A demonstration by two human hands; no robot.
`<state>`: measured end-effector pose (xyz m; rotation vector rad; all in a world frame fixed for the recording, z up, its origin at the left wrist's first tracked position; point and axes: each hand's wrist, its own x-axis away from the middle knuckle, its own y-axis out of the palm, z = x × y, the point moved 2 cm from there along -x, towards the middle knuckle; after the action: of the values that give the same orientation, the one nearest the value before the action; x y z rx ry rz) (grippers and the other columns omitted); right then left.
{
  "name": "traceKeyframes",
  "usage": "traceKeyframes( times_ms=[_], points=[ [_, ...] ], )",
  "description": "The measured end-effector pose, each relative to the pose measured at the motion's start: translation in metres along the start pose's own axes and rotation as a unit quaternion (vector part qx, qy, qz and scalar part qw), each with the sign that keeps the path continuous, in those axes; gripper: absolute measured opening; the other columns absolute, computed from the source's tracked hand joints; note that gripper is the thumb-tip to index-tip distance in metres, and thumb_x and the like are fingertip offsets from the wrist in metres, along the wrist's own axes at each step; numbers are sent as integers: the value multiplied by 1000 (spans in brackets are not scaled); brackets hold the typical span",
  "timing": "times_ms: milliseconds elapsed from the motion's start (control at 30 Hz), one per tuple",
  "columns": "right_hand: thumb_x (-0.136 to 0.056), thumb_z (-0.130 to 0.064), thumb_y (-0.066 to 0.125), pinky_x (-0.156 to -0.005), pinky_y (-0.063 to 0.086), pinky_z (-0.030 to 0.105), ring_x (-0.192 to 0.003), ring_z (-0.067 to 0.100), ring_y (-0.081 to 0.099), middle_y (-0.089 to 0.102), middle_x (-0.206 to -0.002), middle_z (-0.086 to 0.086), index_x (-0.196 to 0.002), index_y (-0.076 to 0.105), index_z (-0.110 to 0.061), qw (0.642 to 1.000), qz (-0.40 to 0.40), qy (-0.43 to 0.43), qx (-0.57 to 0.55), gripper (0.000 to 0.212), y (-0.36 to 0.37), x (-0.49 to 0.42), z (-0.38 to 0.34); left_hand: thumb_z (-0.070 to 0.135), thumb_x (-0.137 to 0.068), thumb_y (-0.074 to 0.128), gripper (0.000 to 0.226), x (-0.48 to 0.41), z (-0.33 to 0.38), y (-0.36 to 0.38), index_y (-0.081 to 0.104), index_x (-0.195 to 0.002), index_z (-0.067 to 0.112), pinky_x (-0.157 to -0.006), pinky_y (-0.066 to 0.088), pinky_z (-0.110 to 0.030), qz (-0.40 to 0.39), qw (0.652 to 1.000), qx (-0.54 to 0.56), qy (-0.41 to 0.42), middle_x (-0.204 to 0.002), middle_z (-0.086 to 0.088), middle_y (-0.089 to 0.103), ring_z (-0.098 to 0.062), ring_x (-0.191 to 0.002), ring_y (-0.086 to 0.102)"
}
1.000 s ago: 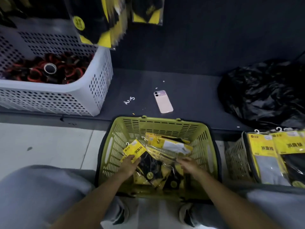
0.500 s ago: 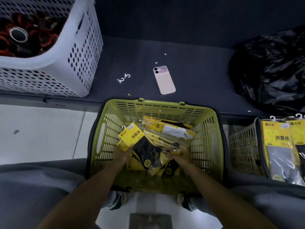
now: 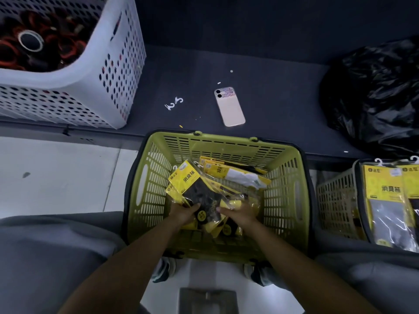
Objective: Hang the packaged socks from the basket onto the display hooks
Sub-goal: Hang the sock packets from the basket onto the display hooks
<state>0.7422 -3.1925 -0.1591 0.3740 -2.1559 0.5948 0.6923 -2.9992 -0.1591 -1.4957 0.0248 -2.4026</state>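
Grey trousers [image 3: 56, 257], plain soft cloth, cover both knees L & R; forearms bare to the near edge, L forearm [image 3: 127, 264], R forearm [image 3: 294, 257]; L hand [image 3: 184, 213] & R hand [image 3: 240, 213] bare; dark shoes w/ pale soles, L shoe [image 3: 164, 269], R shoe [image 3: 256, 271].

White crate [image 3: 113, 71]: cut off at the left and top edges.
Black bag [image 3: 374, 94]: cut off at the right edge.
Left hand [image 3: 183, 214]: fingers hidden under the top sock pack [image 3: 195, 191].
Lower sock packs [image 3: 226, 227]: partly hidden by the right hand [image 3: 240, 215].
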Motion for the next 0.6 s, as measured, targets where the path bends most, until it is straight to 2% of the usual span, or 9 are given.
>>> traceKeyframes(
  times_ms=[100,167,267,300,333,400,433,533,600],
  points=[
    [-69,-45,80,-95,42,37,-127,29,45,41,-146,13,-140,38,-9,999,-8,25,-22,91,-4,11,-13,24,-82,72,56,7,3,3,49,-129,5,-99,47,-46,-1,999,-44,15,-131,-14,55,-33,-117,55],
    [-71,-46,79,-90,44,32,-125,28,48,42,-146,12,-140,39,-11,1000,-7,9,-13,87,-15,19,-28,32,-81,73,64,15,12,6,47,-133,7,-104,42,-44,7,998,-53,29,-135,-12,53,-32,-123,50],
    [-72,-35,81,-65,45,14,-86,7,57,58,-131,8,-120,56,-15,999,-19,-38,1,57,-43,32,-60,33,-77,76,69,31,33,6,45,-134,9,-104,40,-38,29,998,-4,49,-136,-12,52,-30,-124,49],
    [-72,-34,81,-66,45,15,-80,5,55,60,-128,8,-119,57,-13,999,-21,-48,15,57,-56,40,-71,35,-75,77,73,33,39,5,44,-135,10,-106,39,-40,36,997,8,63,-137,-12,51,-31,-125,48],
    [-71,-35,82,-74,44,20,-86,8,56,58,-128,9,-125,54,-9,998,-18,-54,34,66,-69,50,-83,38,-73,78,77,39,47,3,42,-135,11,-107,38,-43,39,996,13,73,-138,-13,50,-32,-126,47],
    [-70,-37,83,-89,42,27,-109,20,56,55,-132,10,-133,46,-2,996,-10,-75,50,81,-98,69,-107,48,-70,77,82,53,64,-1,39,-132,10,-103,42,-48,44,995,10,90,-139,-15,46,-34,-124,49],
    [-68,-37,84,-91,43,27,-113,22,57,58,-126,7,-130,48,-1,994,-11,-95,46,80,-111,82,-120,49,-69,78,81,63,75,-4,37,-128,11,-102,44,-49,58,992,19,114,-140,-16,45,-34,-123,49],
    [-63,-36,84,-101,46,34,-111,24,63,70,-111,8,-116,65,-12,986,-26,-162,19,61,-143,120,-154,47,-66,81,115,95,116,-18,14,-148,4,-113,32,-42,153,960,47,232,-150,-16,33,-31,-136,35],
    [-62,-35,83,-102,45,38,-107,26,65,73,-106,7,-107,71,-9,979,-21,-202,-27,53,-159,142,-171,43,-66,82,116,120,146,-32,13,-149,3,-115,25,-36,201,925,78,312,-152,-14,29,-26,-140,29]
  ],
)
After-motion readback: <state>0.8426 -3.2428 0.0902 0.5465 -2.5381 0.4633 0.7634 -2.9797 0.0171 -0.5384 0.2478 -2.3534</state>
